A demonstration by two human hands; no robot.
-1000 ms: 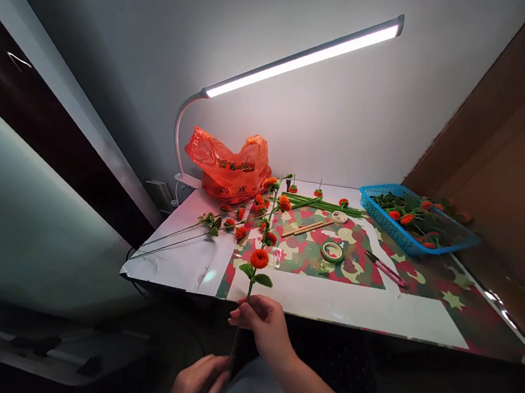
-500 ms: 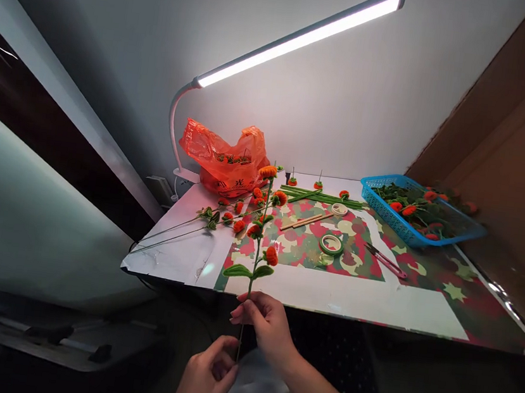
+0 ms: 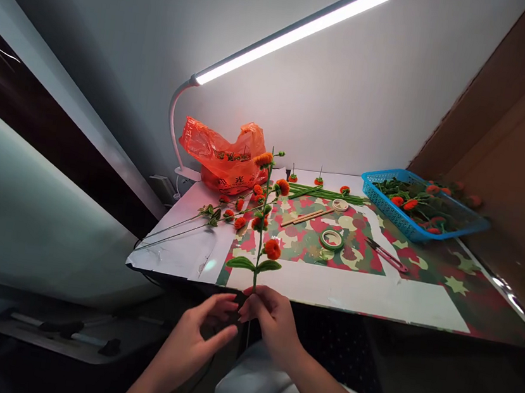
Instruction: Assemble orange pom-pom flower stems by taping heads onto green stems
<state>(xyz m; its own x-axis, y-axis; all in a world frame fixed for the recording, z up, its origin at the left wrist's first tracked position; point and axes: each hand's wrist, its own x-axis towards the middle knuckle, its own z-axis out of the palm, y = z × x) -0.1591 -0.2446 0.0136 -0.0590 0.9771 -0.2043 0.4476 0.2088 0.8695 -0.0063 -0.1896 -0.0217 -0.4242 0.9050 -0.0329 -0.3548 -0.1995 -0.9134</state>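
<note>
While right hand pinches fuzzy wire stem | left hand open, fingers loosely curled beside it

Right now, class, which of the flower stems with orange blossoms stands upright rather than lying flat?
The flower stem pinched in the right hand, held vertical before the table edge. The other stems lie flat on the table.

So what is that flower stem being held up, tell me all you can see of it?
The stem is thin, green and looks like wrapped wire, standing nearly upright before the table. Fuzzy orange pompom blooms sit along it, with two flat green leaves low down and a small bud on top. The right hand pinches it just under the leaves; the left hand, fingers spread, is beside its lower end.
</note>
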